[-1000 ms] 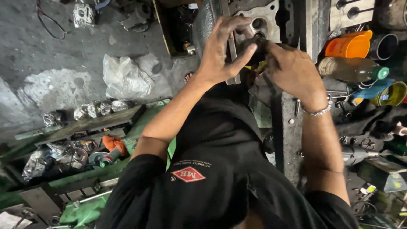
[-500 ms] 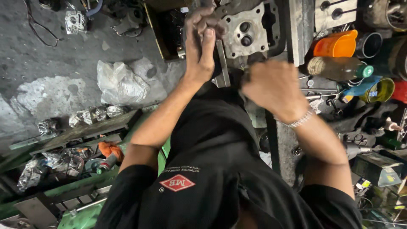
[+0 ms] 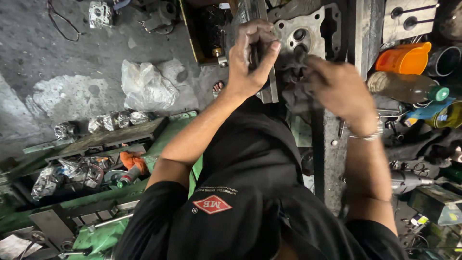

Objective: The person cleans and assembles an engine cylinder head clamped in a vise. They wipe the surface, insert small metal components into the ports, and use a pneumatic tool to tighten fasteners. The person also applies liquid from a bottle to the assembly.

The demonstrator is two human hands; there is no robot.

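A grey cast-metal engine part [image 3: 308,30] with round bores lies on the bench ahead of me. My left hand [image 3: 250,60] is raised just left of it, fingers closed on a thin dark tool [image 3: 254,52]. My right hand [image 3: 339,89], blurred and wearing a metal bracelet [image 3: 366,136], reaches in from the right. Its fingers press a dark rag-like lump [image 3: 294,91] against the part's lower edge. My black shirt [image 3: 250,192] fills the bottom of the view.
An orange plastic jug [image 3: 403,58], a brown bottle with a green cap [image 3: 402,86] and dark tins crowd the right side. A white plastic bag [image 3: 147,86] lies on the concrete floor. A green machine frame [image 3: 91,202] with cluttered trays stands at lower left.
My hands were together, then apart; now my right hand has come back to the metal part. My left hand stays raised with its fingers closed.
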